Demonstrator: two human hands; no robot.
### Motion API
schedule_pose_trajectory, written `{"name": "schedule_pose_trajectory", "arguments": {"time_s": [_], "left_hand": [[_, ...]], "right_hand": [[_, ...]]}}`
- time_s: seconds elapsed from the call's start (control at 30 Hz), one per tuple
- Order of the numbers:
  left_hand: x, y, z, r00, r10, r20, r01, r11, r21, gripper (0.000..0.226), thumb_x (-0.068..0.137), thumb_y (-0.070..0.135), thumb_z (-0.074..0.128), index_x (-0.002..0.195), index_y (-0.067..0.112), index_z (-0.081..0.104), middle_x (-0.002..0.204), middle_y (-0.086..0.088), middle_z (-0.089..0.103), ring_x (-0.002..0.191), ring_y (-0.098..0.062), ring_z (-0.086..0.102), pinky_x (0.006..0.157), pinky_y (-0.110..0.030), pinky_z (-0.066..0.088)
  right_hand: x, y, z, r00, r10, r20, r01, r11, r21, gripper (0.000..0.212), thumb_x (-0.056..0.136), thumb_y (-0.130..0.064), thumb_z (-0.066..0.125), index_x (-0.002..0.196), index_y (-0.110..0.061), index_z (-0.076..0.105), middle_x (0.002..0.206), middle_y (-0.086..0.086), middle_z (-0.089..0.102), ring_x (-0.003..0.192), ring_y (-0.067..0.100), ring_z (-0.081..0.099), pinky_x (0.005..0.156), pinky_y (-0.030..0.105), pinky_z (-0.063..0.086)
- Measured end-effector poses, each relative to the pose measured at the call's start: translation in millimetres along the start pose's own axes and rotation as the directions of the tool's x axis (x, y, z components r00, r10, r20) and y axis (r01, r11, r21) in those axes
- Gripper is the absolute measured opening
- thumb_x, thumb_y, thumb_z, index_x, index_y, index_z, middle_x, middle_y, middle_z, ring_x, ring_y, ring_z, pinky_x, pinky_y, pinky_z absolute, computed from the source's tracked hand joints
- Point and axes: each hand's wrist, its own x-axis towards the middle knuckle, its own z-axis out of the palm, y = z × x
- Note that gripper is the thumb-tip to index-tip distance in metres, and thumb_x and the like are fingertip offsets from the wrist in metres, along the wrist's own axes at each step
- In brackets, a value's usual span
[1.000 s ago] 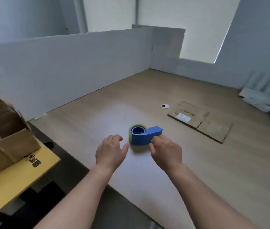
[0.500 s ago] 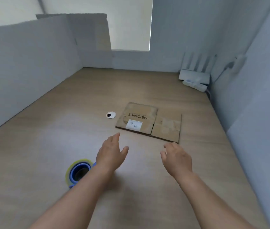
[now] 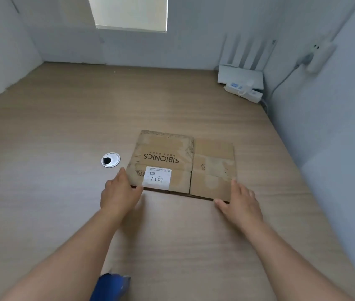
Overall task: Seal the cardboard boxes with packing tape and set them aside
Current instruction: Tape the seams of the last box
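- Left hand (image 3: 120,192) has left the dispenser (image 3: 111,287) (now cut off under the forearm) and reached the near-left corner of the box (image 3: 183,166), fingers loose, gripping nothing.
- Box lies folded flat mid-desk (image 3: 63,127), unsealed; it likely needs erecting first.
- Right hand (image 3: 240,203) has arrived at the near-right corner, fingers straight; any contact underneath is hidden.
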Motion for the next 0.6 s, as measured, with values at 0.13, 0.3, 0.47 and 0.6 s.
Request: {"name": "schedule_pose_trajectory", "arguments": {"time_s": [0.13,0.3,0.47,0.6], "left_hand": [[5,5,8,0.999,0.022,-0.040,-0.022,1.000,-0.008,0.049,0.085,0.047,0.053,0.124,0.018,0.044,0.117,-0.005,0.059,0.113,-0.033,0.043,0.084,-0.040,0.041],[-22,14,-1,0.999,0.017,0.047,0.001,0.933,-0.361,0.077,0.071,0.046,0.051,0.144,0.031,0.031,0.131,-0.003,0.038,0.108,-0.023,0.052,0.091,-0.036,0.043],[-66,30,-22,0.997,0.041,-0.065,-0.069,0.858,-0.510,0.075,0.083,0.026,0.060,0.147,0.030,0.021,0.138,0.001,0.025,0.104,-0.016,0.052,0.091,-0.035,0.044],[-107,43,-34,0.976,-0.013,-0.217,-0.099,0.860,-0.501,0.096,0.082,0.033,0.068,0.151,0.026,0.001,0.137,0.004,0.038,0.111,-0.022,0.054,0.090,-0.041,0.046]], "right_hand": [[2,-9,9,0.999,0.007,0.035,-0.005,1.000,-0.029,0.096,0.079,-0.065,0.056,0.151,-0.022,0.009,0.150,0.011,0.025,0.137,0.032,0.021,0.113,0.036,0.022],[-17,-1,5,0.999,0.037,-0.026,-0.037,0.999,0.009,0.090,0.079,-0.062,0.061,0.148,-0.023,0.017,0.134,0.013,0.034,0.125,0.030,0.032,0.105,0.033,0.030],[-49,22,-17,0.993,-0.043,-0.113,0.060,0.987,0.150,0.038,0.095,-0.044,0.049,0.129,-0.029,0.054,0.114,0.007,0.051,0.112,0.026,0.049,0.084,0.029,0.041],[-82,39,-50,0.973,-0.069,-0.221,0.135,0.945,0.300,0.037,0.098,-0.050,0.037,0.104,-0.023,0.062,0.097,0.001,0.063,0.097,0.024,0.057,0.070,0.031,0.037]]}}
